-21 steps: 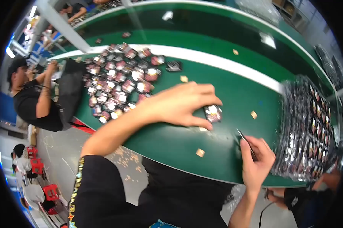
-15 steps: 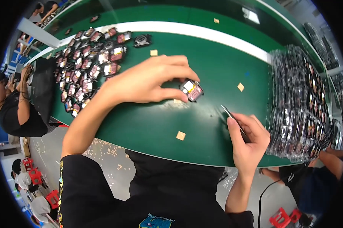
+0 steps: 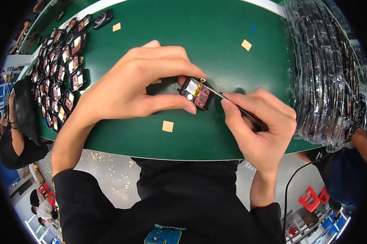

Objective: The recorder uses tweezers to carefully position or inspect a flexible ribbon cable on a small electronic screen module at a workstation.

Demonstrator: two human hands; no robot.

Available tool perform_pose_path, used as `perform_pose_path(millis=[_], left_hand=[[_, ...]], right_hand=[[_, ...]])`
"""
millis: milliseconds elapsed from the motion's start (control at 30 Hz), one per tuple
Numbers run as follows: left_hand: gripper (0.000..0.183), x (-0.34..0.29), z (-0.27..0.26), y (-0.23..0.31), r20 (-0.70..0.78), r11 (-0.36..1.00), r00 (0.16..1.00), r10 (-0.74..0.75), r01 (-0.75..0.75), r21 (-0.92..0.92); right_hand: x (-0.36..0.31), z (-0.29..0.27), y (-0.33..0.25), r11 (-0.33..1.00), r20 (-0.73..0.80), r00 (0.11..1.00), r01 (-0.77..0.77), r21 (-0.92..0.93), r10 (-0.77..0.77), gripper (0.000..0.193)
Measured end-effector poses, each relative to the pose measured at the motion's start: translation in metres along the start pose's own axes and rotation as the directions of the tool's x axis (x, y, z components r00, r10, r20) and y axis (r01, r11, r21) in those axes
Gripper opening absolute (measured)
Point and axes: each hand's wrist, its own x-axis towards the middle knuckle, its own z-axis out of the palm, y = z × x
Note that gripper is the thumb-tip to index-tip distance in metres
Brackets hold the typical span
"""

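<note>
My left hand (image 3: 147, 81) grips a small black watch-like case (image 3: 201, 96) between thumb and fingers, just above the green table. The case's inside faces up, showing a pinkish-red circuit board, a silvery block, yellow tape and a round white spot. In my right hand (image 3: 262, 122) is a pair of dark tweezers (image 3: 248, 115), held like a pen. Their pale metal tip meets a small light tab (image 3: 202, 81) at the case's upper edge, beside my left fingertip. Whether the tips pinch that tab is too small to tell.
Many similar open cases (image 3: 76, 79) crowd the table's left side. Tall stacks of clear plastic trays (image 3: 317, 77) stand at the right. Small beige squares (image 3: 167, 126) lie on the green tabletop (image 3: 183, 142). Other people sit at both sides.
My right hand has moved up and left, bringing the tweezers from apart to the case's upper edge. My left hand still holds the case, now turned. The whole view has shifted.
</note>
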Motion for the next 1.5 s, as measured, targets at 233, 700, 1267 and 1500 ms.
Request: perform_pose_path(millis=[233, 700, 1267, 1500], left_hand=[[0.062, 0.001, -0.003, 0.001, 0.024, 0.999, 0.999, -0.026, 0.025, 0.042], [0.065, 0.002, -0.002, 0.006, -0.001, 0.992, 0.993, -0.121, 0.121, 0.034], [0.063, 0.001, -0.005, -0.006, 0.03, 0.997, 0.997, -0.071, 0.072, -0.032], [0.063, 0.001, -0.008, -0.01, 0.078, 0.992, 0.995, -0.056, 0.064, -0.106]], right_hand=[[0.001, 0.003, -0.001, 0.999, -0.003, 1.0, -0.003, -0.046, 0.003, 0.017], [-0.001, 0.001, 0.003, 0.996, -0.022, 0.998, 0.062, -0.059, -0.063, 0.022], [0.001, 0.003, 0.002, 0.995, 0.007, 0.997, 0.079, -0.065, -0.079, 0.022], [0.001, -0.001, 0.0, 0.999, 0.069, 0.998, 0.006, -0.038, -0.003, 0.018]])
